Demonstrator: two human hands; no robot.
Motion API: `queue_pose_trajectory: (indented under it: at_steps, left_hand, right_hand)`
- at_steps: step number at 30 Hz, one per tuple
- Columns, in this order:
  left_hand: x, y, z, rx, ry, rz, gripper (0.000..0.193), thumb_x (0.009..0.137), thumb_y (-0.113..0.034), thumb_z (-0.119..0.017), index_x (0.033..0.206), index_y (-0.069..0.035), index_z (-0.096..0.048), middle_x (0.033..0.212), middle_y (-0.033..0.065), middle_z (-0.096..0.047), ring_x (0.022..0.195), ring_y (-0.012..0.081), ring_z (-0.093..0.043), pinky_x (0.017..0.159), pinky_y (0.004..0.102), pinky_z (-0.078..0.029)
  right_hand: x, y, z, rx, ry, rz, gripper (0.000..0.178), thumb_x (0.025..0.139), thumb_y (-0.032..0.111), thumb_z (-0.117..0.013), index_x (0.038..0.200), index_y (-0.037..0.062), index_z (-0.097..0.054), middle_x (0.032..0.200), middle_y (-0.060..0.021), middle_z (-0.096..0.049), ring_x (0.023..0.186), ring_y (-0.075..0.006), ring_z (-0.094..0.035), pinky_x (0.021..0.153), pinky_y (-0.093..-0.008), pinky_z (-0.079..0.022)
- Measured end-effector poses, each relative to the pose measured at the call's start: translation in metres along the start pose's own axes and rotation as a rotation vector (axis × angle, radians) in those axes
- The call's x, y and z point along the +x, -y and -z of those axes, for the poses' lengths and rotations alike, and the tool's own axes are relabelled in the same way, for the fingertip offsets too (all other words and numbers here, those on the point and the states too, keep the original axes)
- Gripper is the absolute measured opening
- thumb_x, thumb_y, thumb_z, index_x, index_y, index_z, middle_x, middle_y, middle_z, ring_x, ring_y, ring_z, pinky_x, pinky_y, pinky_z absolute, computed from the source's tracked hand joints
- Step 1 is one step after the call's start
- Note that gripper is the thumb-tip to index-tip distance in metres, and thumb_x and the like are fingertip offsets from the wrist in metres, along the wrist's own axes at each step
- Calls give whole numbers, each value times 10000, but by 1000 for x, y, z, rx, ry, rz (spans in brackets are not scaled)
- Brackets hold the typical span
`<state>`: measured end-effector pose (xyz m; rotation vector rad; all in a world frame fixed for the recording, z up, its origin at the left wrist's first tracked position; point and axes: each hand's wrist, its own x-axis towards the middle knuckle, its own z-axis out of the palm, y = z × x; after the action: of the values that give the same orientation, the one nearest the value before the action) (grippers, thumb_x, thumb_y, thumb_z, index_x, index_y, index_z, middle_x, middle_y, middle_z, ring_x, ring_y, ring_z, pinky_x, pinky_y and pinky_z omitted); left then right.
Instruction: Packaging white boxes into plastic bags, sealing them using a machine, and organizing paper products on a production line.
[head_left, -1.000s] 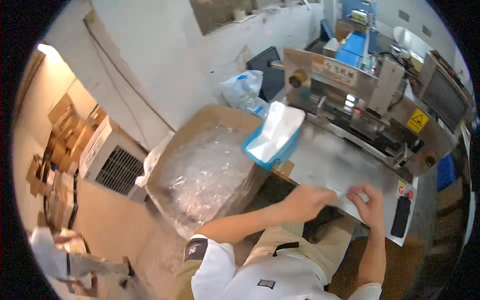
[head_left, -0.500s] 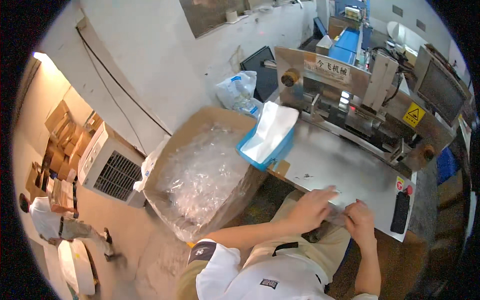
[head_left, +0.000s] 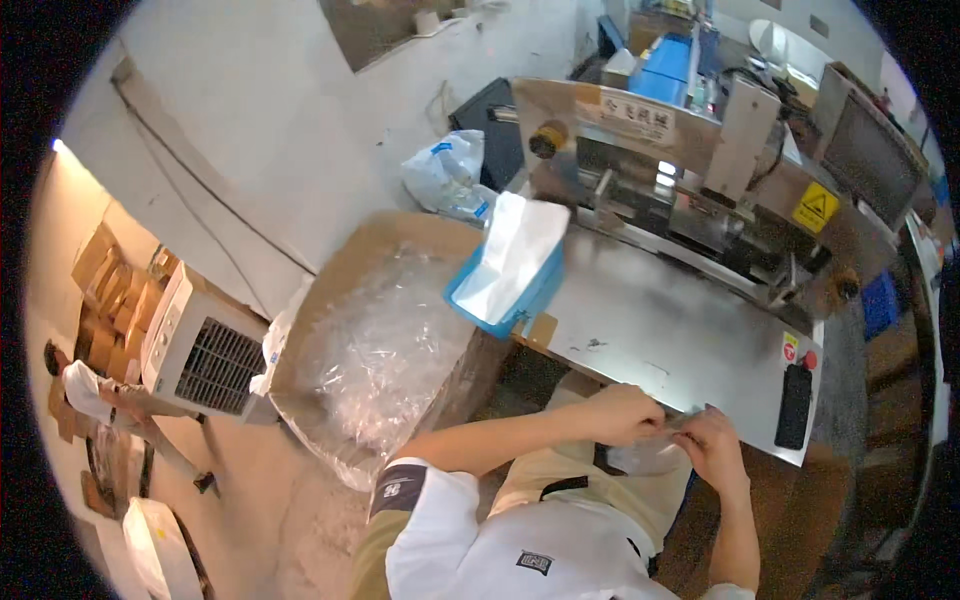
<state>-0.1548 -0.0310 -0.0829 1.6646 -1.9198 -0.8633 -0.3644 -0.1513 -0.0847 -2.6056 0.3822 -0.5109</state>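
A clear plastic bag [head_left: 650, 458] hangs over my lap at the front edge of the metal machine table [head_left: 650, 310]. My left hand [head_left: 627, 414] is closed, its fingertips pinching the upper edge of the bag. Facing it, my right hand [head_left: 714, 446] pinches the same edge, with a small gap between the two hands. The plastic is thin and blurred, so whatever it contains cannot be made out.
Left of the table stands a large carton [head_left: 290, 375] heaped with clear plastic bags. A blue bin [head_left: 490, 325] with white sheets sits on the table's left corner. The machine [head_left: 690, 190] rises behind; a black strip [head_left: 795, 405] and red button [head_left: 809, 359] lie right. A person [head_left: 90, 390] is far left.
My left fingers, stretched out before, have closed on the bag's edge, and the hands have come up slightly. The whole view has shifted a little. The person at far left has moved.
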Motion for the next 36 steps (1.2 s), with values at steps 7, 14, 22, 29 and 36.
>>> queue_pose_trajectory:
  at_steps: [7,14,22,29,36]
  left_hand:
    - [-36,23,-10,171,-204,-40,221,878,-212,-640,1040,-65,-671,1031,122,-682,910,327,-655,774,446,-525]
    - [0,-32,-8,3,207,81,393,901,-189,-607,1285,-134,-551,973,187,-676,896,409,-636,769,480,-511]
    - [-8,-33,4,177,192,27,217,887,-322,-655,947,-115,-678,823,107,-693,773,329,-672,678,436,-537]
    - [-28,-30,52,248,206,-9,211,934,-281,-578,964,-76,-617,860,183,-672,805,399,-656,672,486,-530]
    - [12,8,96,166,100,10,231,962,-266,-549,985,-44,-610,868,202,-667,816,383,-649,732,448,-515]
  right_hand:
    - [-21,5,9,309,254,-88,153,805,176,-713,877,43,-690,871,-140,-682,876,-344,-646,796,-447,-514]
    - [-10,14,11,223,292,-69,209,886,252,-622,974,71,-679,883,-175,-677,845,-412,-635,746,-509,-512]
    - [-52,-10,29,296,304,-156,179,888,204,-608,937,44,-673,891,-161,-684,868,-384,-641,758,-473,-498]
    - [-27,-22,37,382,259,26,164,874,186,-614,912,43,-684,878,-158,-676,863,-364,-632,803,-450,-495]
    - [31,-60,44,320,175,-20,145,895,177,-625,918,58,-705,921,-117,-688,904,-311,-638,823,-391,-502]
